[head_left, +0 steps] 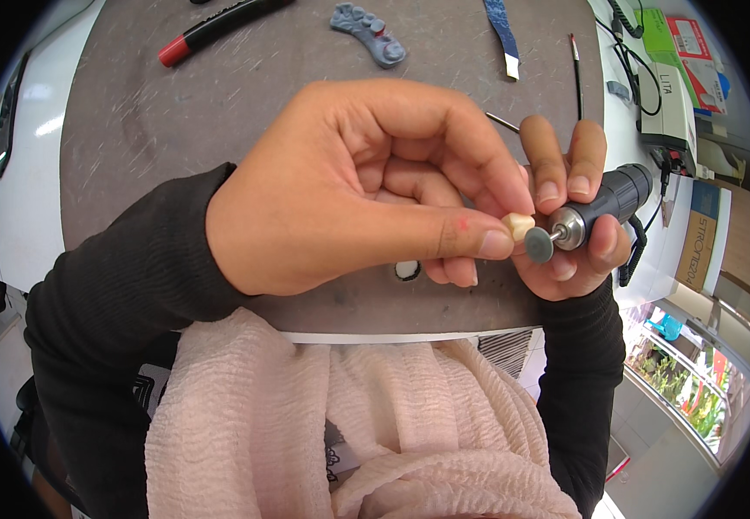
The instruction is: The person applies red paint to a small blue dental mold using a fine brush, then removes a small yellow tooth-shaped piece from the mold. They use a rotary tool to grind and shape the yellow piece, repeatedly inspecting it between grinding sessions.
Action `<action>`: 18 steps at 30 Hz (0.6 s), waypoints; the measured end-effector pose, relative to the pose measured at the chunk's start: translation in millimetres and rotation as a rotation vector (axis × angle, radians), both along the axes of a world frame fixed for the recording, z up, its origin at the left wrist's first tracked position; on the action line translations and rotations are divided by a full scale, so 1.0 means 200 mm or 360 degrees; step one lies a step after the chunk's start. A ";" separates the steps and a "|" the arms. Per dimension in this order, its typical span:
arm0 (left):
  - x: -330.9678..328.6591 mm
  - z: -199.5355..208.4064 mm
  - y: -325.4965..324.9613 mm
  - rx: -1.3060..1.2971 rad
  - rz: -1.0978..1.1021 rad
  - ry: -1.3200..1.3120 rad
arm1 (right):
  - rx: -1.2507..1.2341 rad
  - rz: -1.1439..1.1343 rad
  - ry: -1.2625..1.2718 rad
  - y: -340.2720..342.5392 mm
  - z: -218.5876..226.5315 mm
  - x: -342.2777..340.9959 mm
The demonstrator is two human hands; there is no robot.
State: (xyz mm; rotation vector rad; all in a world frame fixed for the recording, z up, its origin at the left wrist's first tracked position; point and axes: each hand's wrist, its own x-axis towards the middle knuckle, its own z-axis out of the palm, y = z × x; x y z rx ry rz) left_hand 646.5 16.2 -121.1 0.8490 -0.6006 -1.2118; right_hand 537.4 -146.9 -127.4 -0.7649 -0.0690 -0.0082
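My left hand [332,190] reaches across the middle of the view and pinches a small cream-coloured dental crown [520,223] between thumb and fingertips. To its right, the fingers of my right hand [548,173] wrap round a dark rotary handpiece [619,192] with a metal nose. A grey-green round disc [538,245] is mounted on a thin shank at the handpiece's tip. The disc sits right beside the crown's lower right side; whether the two touch, I cannot tell. Part of the crown is hidden by my left thumb.
On the grey-brown mat [150,130] lie a grey dental model [368,33], a black marker with a red end [219,33], a blue strip [501,35], a thin brush [576,73] and a small white round piece [407,270]. A white device [667,112] with cables stands at right.
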 end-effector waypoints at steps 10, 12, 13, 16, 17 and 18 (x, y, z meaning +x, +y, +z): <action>-0.01 -0.02 -0.01 -0.0063 0.0060 0.0064 | -0.0038 -0.0047 0.0145 0.02 0.02 -0.01; -0.01 -0.01 -0.01 -0.0058 0.0051 0.0070 | -0.0055 -0.0036 0.0163 0.01 0.03 -0.01; -0.01 -0.01 -0.01 -0.0056 0.0047 0.0073 | -0.0051 -0.0026 0.0158 0.01 0.03 -0.01; -0.01 -0.01 -0.01 -0.0095 0.0045 0.0049 | -0.0019 -0.0016 0.0137 0.00 0.02 -0.01; -0.01 -0.02 -0.01 -0.0108 0.0045 0.0045 | -0.0002 -0.0019 0.0132 0.00 0.02 -0.01; -0.01 -0.02 -0.01 -0.0121 0.0045 0.0041 | 0.0020 -0.0030 0.0132 0.01 0.02 -0.01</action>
